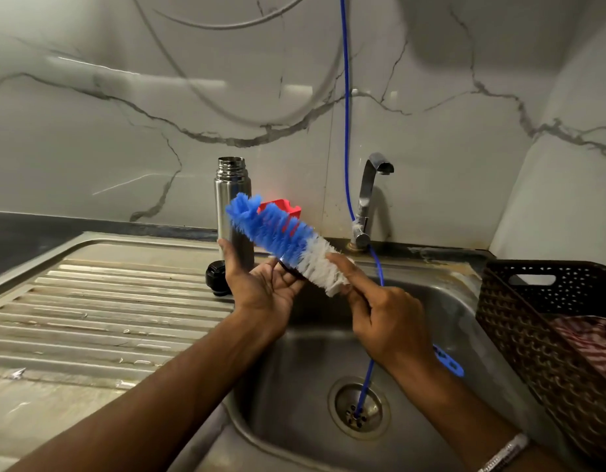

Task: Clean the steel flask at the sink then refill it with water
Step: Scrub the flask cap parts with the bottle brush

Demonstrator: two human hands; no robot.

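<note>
- Head view: steel flask (232, 199) stands upright, uncapped, on the counter (100, 294) at the sink (441, 301) rim, at 10 o'clock from the drain (357, 408); its black cap (217, 277) lies just beside its base.
- Right hand (385, 321) grip is clamped on the bottle brush (288, 241) near the white bristles; blue handle end pokes out below the wrist.
- Left hand (264, 284) grip is apart, palm up, fingers relaxed under the bristles, a black bit in the palm, unclear what.
- Tap (368, 199) at 12 o'clock from the drain, no water seen running.
- Flask judged rigid, light when empty, slick when wet; hold mid-body with a full wrap, not the threaded neck.
- Brush bristles soft, stem stiff.
</note>
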